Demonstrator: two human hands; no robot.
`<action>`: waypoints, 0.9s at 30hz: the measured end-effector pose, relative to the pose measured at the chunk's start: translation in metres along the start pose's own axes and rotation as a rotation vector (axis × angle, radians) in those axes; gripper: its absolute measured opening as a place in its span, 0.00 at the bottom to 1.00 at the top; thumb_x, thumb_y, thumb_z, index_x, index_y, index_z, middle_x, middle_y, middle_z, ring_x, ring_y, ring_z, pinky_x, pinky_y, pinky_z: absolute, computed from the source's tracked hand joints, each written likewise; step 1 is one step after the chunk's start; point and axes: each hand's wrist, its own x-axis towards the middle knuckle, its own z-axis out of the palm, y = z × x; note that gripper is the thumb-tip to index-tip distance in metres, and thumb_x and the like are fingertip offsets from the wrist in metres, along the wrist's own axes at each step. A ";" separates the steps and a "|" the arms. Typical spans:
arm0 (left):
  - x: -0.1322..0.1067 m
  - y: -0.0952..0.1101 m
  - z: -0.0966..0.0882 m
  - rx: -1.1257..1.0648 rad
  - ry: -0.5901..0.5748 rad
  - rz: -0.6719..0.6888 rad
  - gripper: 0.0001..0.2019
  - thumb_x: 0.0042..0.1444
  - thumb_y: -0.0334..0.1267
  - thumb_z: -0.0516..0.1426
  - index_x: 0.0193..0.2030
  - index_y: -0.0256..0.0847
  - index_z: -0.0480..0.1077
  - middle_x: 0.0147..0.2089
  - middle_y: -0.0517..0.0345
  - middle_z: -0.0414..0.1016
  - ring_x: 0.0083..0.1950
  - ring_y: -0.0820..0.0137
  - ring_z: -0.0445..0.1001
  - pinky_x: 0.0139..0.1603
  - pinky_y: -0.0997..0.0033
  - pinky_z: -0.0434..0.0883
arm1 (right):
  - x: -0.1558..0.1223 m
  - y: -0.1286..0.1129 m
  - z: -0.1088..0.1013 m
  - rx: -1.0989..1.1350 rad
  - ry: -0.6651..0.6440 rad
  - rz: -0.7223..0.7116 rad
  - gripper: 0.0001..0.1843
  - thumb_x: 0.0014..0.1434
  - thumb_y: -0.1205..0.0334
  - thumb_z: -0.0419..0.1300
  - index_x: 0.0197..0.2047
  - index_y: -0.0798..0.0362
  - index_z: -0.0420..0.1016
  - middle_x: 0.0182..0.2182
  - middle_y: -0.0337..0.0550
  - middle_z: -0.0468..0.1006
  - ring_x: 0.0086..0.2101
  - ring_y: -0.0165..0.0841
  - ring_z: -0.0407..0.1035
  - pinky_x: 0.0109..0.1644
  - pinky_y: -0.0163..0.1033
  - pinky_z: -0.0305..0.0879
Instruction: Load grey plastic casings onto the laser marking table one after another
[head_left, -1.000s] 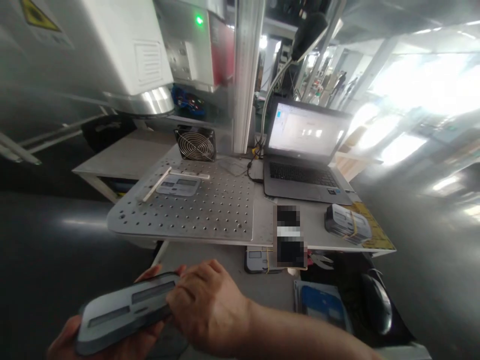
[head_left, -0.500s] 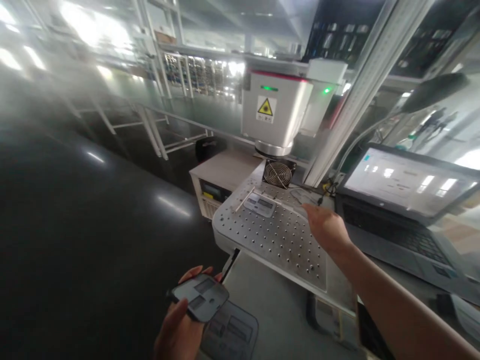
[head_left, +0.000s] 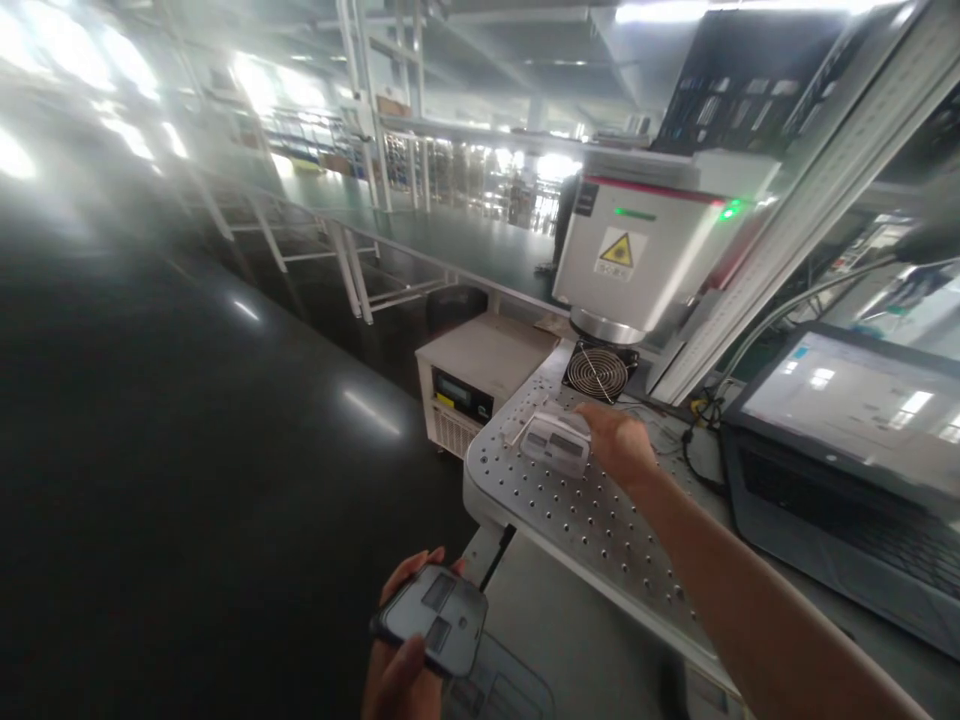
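My left hand [head_left: 409, 640] grips a grey plastic cover [head_left: 442, 615] with rectangular cutouts, thumb on its face and fingers around the far edge. Over the perforated metal plate [head_left: 592, 520], my right hand [head_left: 619, 440] is closed at the right edge of a similar light grey cover [head_left: 556, 445]. Its fingertips are partly hidden, and I cannot tell whether that cover is raised off the plate. Below the held cover, another cover-shaped piece [head_left: 510, 675] lies on the lower surface, partly hidden.
A laser machine head [head_left: 637, 260] with a warning label hangs over the plate's far end, above a round fan [head_left: 598, 372]. An open laptop [head_left: 847, 470] stands to the right. Left of the plate is a beige box unit [head_left: 480, 365], with dark floor [head_left: 187, 500] beyond.
My right hand has moved left across the plate onto the cover there. My left hand still grips its cover. The camera view has shifted, so the scene sits further right.
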 end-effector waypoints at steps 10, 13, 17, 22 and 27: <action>0.001 -0.003 -0.001 -0.056 0.051 0.106 0.33 0.35 0.50 0.69 0.52 0.52 0.70 0.62 0.52 0.69 0.64 0.45 0.66 0.48 0.59 0.75 | -0.096 -0.010 -0.031 -0.028 0.179 -0.106 0.16 0.67 0.69 0.52 0.53 0.52 0.75 0.35 0.42 0.83 0.32 0.33 0.76 0.35 0.35 0.71; 0.001 -0.006 -0.002 -0.031 0.022 0.089 0.34 0.35 0.51 0.68 0.53 0.53 0.70 0.62 0.52 0.70 0.65 0.46 0.66 0.49 0.59 0.75 | -0.077 -0.014 -0.013 -0.232 0.017 -0.041 0.21 0.64 0.74 0.51 0.57 0.54 0.73 0.43 0.47 0.83 0.39 0.37 0.77 0.40 0.39 0.73; 0.009 -0.012 -0.011 -0.027 0.024 0.139 0.35 0.29 0.51 0.69 0.50 0.51 0.73 0.57 0.52 0.74 0.61 0.45 0.69 0.49 0.58 0.75 | -0.050 -0.031 0.010 -0.292 -0.238 0.024 0.23 0.64 0.75 0.50 0.60 0.55 0.70 0.51 0.50 0.79 0.46 0.41 0.74 0.47 0.42 0.73; 0.016 -0.015 -0.021 0.037 0.018 0.116 0.38 0.24 0.52 0.70 0.50 0.51 0.73 0.60 0.50 0.73 0.61 0.42 0.70 0.49 0.55 0.76 | -0.032 -0.043 0.024 -0.286 -0.280 0.048 0.22 0.65 0.74 0.48 0.57 0.53 0.73 0.46 0.50 0.79 0.44 0.42 0.74 0.45 0.44 0.72; 0.013 -0.012 -0.019 0.054 0.015 0.108 0.37 0.27 0.53 0.68 0.51 0.54 0.73 0.60 0.51 0.73 0.63 0.40 0.67 0.51 0.52 0.74 | -0.024 -0.043 0.027 -0.255 -0.304 0.039 0.23 0.65 0.74 0.47 0.58 0.53 0.72 0.49 0.50 0.78 0.48 0.39 0.72 0.52 0.41 0.68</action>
